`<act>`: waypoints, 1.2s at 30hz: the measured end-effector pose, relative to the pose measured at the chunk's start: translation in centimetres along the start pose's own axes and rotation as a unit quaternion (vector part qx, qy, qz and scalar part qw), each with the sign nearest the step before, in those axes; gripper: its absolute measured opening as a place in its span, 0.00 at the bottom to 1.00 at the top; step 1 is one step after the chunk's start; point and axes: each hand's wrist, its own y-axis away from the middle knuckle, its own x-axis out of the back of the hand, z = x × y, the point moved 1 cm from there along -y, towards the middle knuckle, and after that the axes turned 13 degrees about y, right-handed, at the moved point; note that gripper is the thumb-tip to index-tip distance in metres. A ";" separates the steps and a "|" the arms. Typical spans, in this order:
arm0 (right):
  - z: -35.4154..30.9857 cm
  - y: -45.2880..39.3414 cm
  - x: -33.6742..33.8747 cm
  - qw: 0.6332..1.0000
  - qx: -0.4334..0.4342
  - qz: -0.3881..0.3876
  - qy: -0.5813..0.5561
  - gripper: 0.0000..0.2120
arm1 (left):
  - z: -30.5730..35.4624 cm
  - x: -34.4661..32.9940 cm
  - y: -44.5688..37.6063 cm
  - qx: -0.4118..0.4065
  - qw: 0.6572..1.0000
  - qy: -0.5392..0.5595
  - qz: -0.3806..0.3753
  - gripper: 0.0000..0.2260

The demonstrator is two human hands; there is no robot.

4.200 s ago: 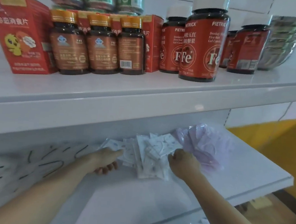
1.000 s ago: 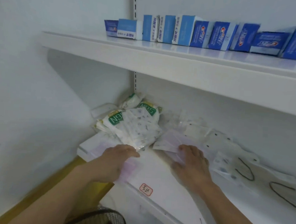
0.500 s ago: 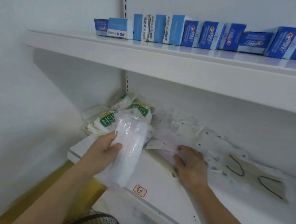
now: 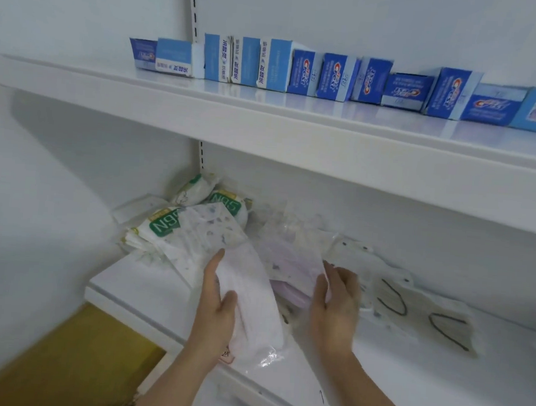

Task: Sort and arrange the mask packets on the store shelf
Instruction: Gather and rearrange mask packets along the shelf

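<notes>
packet between left hand fingers

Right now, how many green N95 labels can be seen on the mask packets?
2: one N95 label on the front-left packet, another N95 label behind it to the right. More may lie hidden in the pile.
</notes>
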 end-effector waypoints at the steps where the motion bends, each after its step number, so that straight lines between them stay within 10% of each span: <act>1: -0.9 0.8 0.1 0.999 0.045 0.005 0.023 0.16 | 0.0 -0.2 0.4 -0.019 1.000 -0.009 -0.012 0.29; 4: -4.1 3.1 -0.5 0.974 0.190 -0.102 0.075 0.17 | 0.8 -0.9 1.1 -0.008 0.999 0.033 -0.038 0.08; 7: -6.3 4.1 0.1 0.931 0.252 -0.263 -0.013 0.10 | 0.4 -0.8 0.8 0.006 0.999 0.035 0.041 0.13; 12: -3.0 -2.6 -0.1 0.977 -0.015 -0.198 0.080 0.18 | -0.7 -0.1 -0.1 0.051 0.995 0.002 0.091 0.06; 15: -0.7 -5.4 -1.7 0.923 -0.024 -0.313 0.222 0.14 | -1.0 -0.1 -0.3 0.010 0.996 0.058 0.062 0.40; 22: -3.0 -2.6 0.8 0.994 -0.031 -0.109 0.009 0.06 | -1.1 -0.7 0.3 -0.043 0.996 -0.061 0.048 0.11; 27: -6.8 2.8 0.8 0.956 0.095 -0.269 -0.064 0.04 | -0.9 -0.4 0.2 -0.021 0.997 -0.002 0.071 0.13; 31: -3.3 -0.7 -0.3 0.987 -0.012 -0.159 0.020 0.11 | -1.1 -0.4 0.4 -0.026 0.990 -0.019 0.134 0.11; 36: -1.3 -4.5 -1.4 0.902 0.045 -0.391 0.176 0.20 | -1.0 -0.7 0.5 -0.038 0.993 -0.032 0.109 0.10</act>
